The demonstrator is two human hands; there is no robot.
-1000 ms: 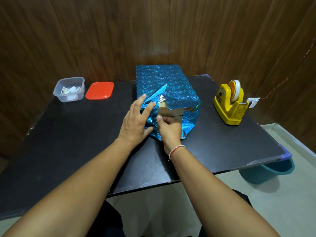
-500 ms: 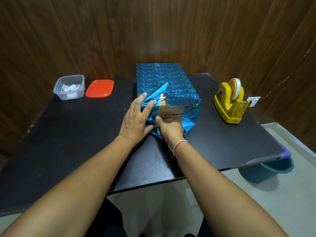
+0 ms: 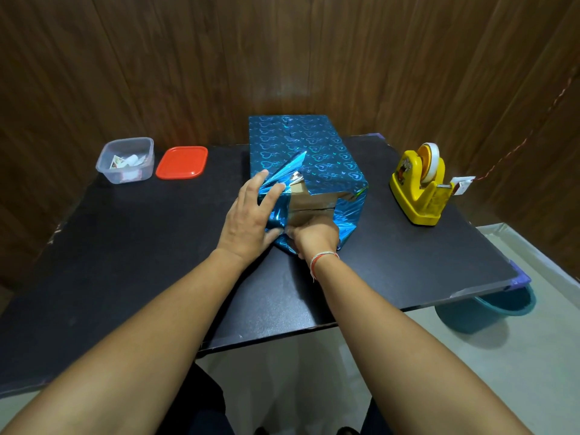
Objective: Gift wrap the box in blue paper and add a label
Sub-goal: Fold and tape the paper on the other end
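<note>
A box (image 3: 314, 204) wrapped in shiny blue paper (image 3: 301, 142) with heart patterns lies lengthwise on the black table (image 3: 141, 262). Its near end is still uncovered and bare brown cardboard shows there. My left hand (image 3: 248, 221) lies flat with straight fingers, pressing the left paper flap against that end. My right hand (image 3: 315, 237) sits low at the bottom of the end, its fingers curled into the lower paper flap; the fingertips are hidden. A yellow tape dispenser (image 3: 419, 186) stands to the right of the box.
A clear plastic tub (image 3: 125, 161) with small labels inside stands at the back left, its red lid (image 3: 182, 163) beside it. A wooden wall rises right behind the table. A teal bucket (image 3: 489, 309) stands on the floor under the table's right corner.
My right hand has slid down from the middle of the cardboard end to its bottom edge. My left hand stays pressed on the left flap.
</note>
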